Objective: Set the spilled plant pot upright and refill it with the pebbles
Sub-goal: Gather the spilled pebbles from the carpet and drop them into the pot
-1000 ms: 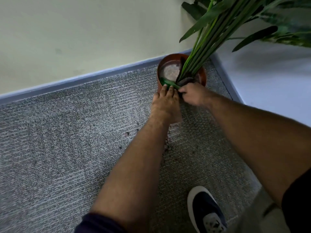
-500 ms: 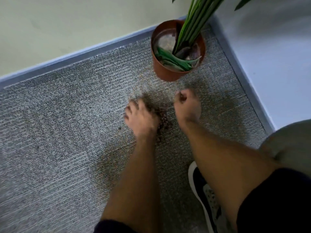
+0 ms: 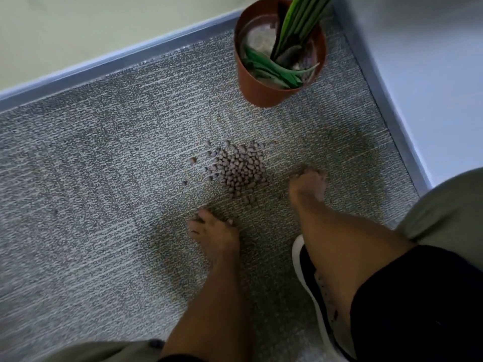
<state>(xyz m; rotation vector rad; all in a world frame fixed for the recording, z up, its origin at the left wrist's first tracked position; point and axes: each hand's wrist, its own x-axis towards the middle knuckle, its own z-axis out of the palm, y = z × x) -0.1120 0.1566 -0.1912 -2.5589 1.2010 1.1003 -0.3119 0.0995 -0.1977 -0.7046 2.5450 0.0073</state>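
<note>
Terracotta-coloured round plant pot (image 3: pixel 264 90) upright in the carpet's far corner; small brownish pebbles (image 3: pixel 239 169) heaped mid-carpet, loose and light, best scooped from the edges. Left hand (image 3: pixel 215 231) and right hand (image 3: pixel 308 184) rest beside them, fingers curled; contents indiscernible.

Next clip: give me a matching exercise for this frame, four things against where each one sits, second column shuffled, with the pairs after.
Things:
1. plant pot
2. pebbles
3. left hand
4. shoe

Places:
A. heaped on the carpet, mid-frame
B. upright in the corner by the skirting
C. partly hidden under the right forearm
D. low on the carpet, just below the heap

Pairs: 1-B, 2-A, 3-D, 4-C
</note>
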